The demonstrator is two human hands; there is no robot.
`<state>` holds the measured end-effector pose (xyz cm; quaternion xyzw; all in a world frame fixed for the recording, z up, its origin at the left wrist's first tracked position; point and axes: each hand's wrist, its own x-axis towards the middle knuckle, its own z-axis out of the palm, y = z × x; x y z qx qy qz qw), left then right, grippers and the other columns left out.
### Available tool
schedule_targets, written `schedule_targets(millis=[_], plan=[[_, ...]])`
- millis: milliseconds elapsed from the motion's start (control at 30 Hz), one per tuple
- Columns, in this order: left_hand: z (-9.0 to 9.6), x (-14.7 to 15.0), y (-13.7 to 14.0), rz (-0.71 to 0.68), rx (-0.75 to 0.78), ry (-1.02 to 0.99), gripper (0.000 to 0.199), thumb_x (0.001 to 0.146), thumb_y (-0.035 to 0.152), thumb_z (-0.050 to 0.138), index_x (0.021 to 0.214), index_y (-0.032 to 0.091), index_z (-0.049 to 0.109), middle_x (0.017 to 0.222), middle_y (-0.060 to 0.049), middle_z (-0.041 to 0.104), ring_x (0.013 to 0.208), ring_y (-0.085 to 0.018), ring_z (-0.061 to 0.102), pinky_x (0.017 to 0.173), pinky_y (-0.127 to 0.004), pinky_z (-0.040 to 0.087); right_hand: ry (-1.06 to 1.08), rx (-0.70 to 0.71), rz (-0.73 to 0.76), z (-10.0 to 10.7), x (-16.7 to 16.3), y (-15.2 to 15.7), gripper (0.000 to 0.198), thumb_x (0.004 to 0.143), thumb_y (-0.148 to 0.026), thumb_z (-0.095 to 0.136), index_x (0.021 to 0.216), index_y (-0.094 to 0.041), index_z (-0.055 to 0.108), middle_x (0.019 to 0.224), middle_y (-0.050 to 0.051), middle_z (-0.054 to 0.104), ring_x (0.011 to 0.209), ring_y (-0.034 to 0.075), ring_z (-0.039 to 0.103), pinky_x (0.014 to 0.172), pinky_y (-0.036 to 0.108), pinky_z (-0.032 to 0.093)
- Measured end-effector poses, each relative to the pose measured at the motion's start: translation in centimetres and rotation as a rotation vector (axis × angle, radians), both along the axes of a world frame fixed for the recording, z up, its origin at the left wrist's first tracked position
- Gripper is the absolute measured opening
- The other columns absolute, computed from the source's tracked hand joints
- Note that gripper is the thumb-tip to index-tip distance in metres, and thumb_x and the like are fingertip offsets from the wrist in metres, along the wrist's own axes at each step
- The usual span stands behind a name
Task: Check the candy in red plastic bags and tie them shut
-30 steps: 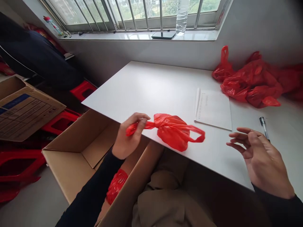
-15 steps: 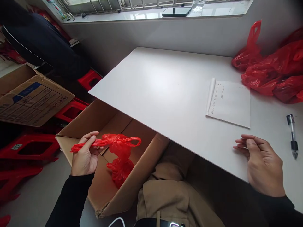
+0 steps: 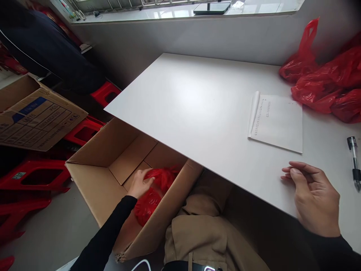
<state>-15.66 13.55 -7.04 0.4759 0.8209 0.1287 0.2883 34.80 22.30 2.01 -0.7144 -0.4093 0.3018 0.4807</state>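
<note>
My left hand (image 3: 141, 183) reaches down inside an open cardboard box (image 3: 88, 184). Its thumb and fingers are apart at the near side of a red plastic bag (image 3: 163, 177), which is slightly blurred. I cannot tell whether the fingertips still touch it. Another red bag (image 3: 147, 207) lies just below, against the box's right wall. My right hand (image 3: 316, 199) rests over the front edge of the white table (image 3: 194, 109), fingers loosely curled and nothing in them. Nearest to it are a notepad (image 3: 279, 126) and a pen (image 3: 354, 163).
Several red plastic bags (image 3: 324, 82) are heaped at the table's back right. Another carton (image 3: 42, 116) stands on the left among red stools (image 3: 36, 175). A person in dark clothing (image 3: 56, 52) is at the upper left. A phone (image 3: 211, 8) lies on the windowsill.
My left hand has moved right and down into the box, and the red bag it gripped by its gathered end is now low in the box, that end out of the fingers. My right hand stays put.
</note>
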Motion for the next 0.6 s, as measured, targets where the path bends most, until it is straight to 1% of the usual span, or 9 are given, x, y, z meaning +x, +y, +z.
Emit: schedule_targets(millis=[33,100,200,267,367,467,533,600], plan=[[-0.8,0.7,0.4,-0.094,-0.02,0.023,0.044,0.092,0.037,0.067,0.132,0.019,0.058,0.142,-0.012,0.054,0.126,-0.03,0.055,0.104,-0.055,0.048,-0.007,0.0,-0.001,0.0,0.0,0.0,0.03,0.085,-0.048,0.071,0.108,-0.029,0.07,0.102,0.006,0.073,0.089,0.024,0.069,0.097,0.052,0.053],[-2.6,1.9,1.1,-0.251,-0.074,0.056,0.048,0.091,0.037,0.067,0.135,0.02,0.056,0.147,-0.012,0.05,0.133,-0.032,0.05,0.109,-0.059,0.043,-0.015,-0.002,0.005,-0.1,-0.1,0.0,0.03,0.085,-0.048,0.071,0.109,-0.029,0.07,0.102,0.006,0.073,0.09,0.025,0.069,0.097,0.053,0.053],[-4.9,2.6,1.9,-0.403,-0.178,0.092,0.045,0.093,0.038,0.065,0.133,0.019,0.057,0.138,-0.012,0.057,0.124,-0.029,0.057,0.104,-0.055,0.048,-0.015,-0.015,0.016,-0.1,-0.1,0.0,0.031,0.085,-0.049,0.071,0.109,-0.029,0.071,0.103,0.006,0.073,0.091,0.026,0.069,0.098,0.053,0.053],[-5.6,2.1,1.9,-0.468,-0.24,0.103,0.04,0.094,0.038,0.064,0.129,0.018,0.059,0.13,-0.011,0.062,0.115,-0.026,0.062,0.099,-0.051,0.053,-0.017,-0.021,0.018,-0.1,0.0,0.0,0.032,0.085,-0.049,0.071,0.11,-0.029,0.071,0.102,0.006,0.073,0.09,0.026,0.07,0.098,0.054,0.053],[-5.2,0.5,1.0,-0.524,-0.299,0.119,0.034,0.095,0.038,0.062,0.123,0.017,0.062,0.125,-0.01,0.064,0.11,-0.024,0.064,0.095,-0.047,0.055,-0.022,-0.019,0.02,-0.2,0.1,0.0,0.032,0.085,-0.049,0.071,0.11,-0.03,0.071,0.103,0.006,0.073,0.091,0.027,0.07,0.098,0.054,0.053],[-3.8,-1.1,-0.6,-0.546,-0.34,0.148,0.033,0.096,0.038,0.062,0.122,0.018,0.063,0.127,-0.01,0.063,0.113,-0.024,0.063,0.097,-0.048,0.054,-0.026,-0.019,0.017,-0.4,0.0,0.0,0.031,0.085,-0.049,0.07,0.11,-0.03,0.071,0.103,0.006,0.073,0.093,0.026,0.07,0.098,0.053,0.054],[-2.8,-1.6,-1.6,-0.567,-0.37,0.161,0.034,0.094,0.038,0.064,0.121,0.017,0.063,0.127,-0.01,0.064,0.114,-0.025,0.063,0.099,-0.05,0.052,-0.037,-0.022,0.013,-0.3,0.0,0.1,0.031,0.086,-0.048,0.07,0.111,-0.03,0.07,0.103,0.005,0.073,0.092,0.025,0.07,0.097,0.052,0.055],[-2.0,-1.4,-2.2,-0.579,-0.381,0.174,0.036,0.092,0.04,0.066,0.12,0.017,0.064,0.127,-0.011,0.064,0.117,-0.026,0.062,0.102,-0.053,0.05,-0.048,-0.031,0.02,-0.1,0.0,0.1,0.03,0.086,-0.047,0.069,0.112,-0.031,0.07,0.102,0.004,0.073,0.091,0.024,0.07,0.096,0.05,0.055]])
